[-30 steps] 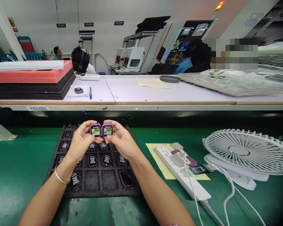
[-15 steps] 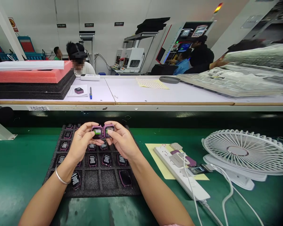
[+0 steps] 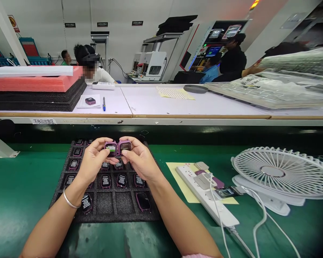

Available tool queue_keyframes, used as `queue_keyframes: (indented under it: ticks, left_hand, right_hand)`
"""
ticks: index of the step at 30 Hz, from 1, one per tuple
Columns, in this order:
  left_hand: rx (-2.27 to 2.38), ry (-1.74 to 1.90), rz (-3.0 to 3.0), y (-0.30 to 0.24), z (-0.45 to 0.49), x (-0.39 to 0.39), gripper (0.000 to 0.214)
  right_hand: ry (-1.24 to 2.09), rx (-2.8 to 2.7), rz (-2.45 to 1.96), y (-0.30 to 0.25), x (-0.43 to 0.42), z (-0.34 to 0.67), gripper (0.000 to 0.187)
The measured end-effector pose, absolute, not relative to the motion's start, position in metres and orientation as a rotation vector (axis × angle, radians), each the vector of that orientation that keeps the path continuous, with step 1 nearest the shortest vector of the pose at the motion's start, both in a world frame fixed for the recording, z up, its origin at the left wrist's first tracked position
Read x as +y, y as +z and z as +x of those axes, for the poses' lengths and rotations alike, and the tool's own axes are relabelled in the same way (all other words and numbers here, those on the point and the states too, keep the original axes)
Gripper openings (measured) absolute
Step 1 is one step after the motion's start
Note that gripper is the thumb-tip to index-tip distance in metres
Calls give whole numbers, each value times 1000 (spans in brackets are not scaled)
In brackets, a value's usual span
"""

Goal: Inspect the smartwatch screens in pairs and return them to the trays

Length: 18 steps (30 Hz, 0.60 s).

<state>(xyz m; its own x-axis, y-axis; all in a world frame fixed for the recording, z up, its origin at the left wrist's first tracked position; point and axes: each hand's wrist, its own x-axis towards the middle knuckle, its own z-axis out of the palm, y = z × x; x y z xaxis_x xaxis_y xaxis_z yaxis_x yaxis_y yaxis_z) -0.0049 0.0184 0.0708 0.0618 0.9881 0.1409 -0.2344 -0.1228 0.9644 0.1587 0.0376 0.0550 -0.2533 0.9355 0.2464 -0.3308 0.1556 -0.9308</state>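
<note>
Left hand (image 3: 93, 161): narrow grip, thumb at the lower left corner of the left watch (image 3: 111, 145), fingers along its top and bottom edges. Purple frame; screen shows a green-and-white block. Right hand (image 3: 143, 162): likewise closed on the right watch (image 3: 124, 145), thumb over the lower part of its darker screen. Both watches are held side by side over the far part of the black foam tray (image 3: 104, 218) — whether the frames touch, cannot tell.

Handling, judged by look: light, stiff, small. Screen face probably smooth and slippery, liable to scratch or crack if dropped. Best hold is the purple side frame, pinched between thumb and fingers — only a light thumb on the screen.

Tray lies on the green table (image 3: 24, 186); similar watches sit in its compartments, most showing lines of white text. Right of the tray: yellow sheet (image 3: 174, 171), then a white power strip (image 3: 222, 212) partly over it, then a white fan (image 3: 271, 171).
</note>
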Motion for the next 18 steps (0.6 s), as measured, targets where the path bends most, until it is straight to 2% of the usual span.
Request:
queue_keyframes:
  ticks: [7, 18]
  left_hand:
    - [852, 1358, 1151, 71, -9, 18, 29]
    - [924, 1372, 1229, 69, -5, 19, 37]
  right_hand:
    - [1423, -1266, -641, 55, 38, 161, 33]
    - [1427, -1268, -642, 56, 37, 159, 35]
